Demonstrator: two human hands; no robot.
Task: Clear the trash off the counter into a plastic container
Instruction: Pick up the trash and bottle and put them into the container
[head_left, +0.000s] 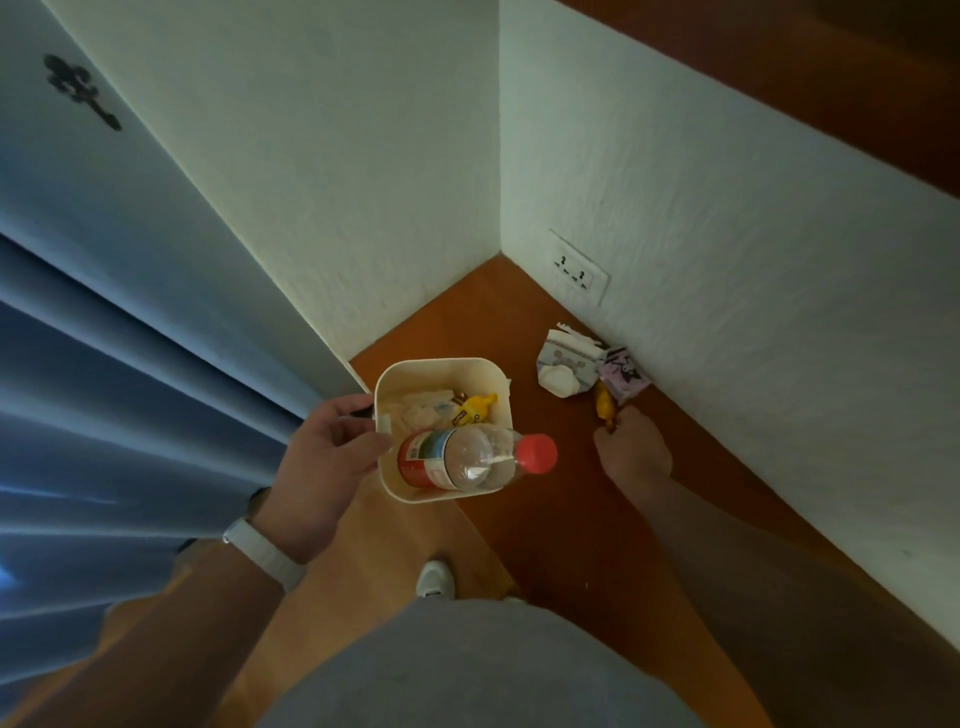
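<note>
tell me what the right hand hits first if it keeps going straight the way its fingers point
The yellow wrapper. The right hand points up the counter toward the wall, its fingertips already at the wrapper's near end. Just behind lies the purple carton, though depth is hard to judge.

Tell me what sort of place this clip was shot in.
Probably a home or hotel room: a wooden counter set into a white-walled corner, a wall socket just above it, and blue curtains to the left.
</note>
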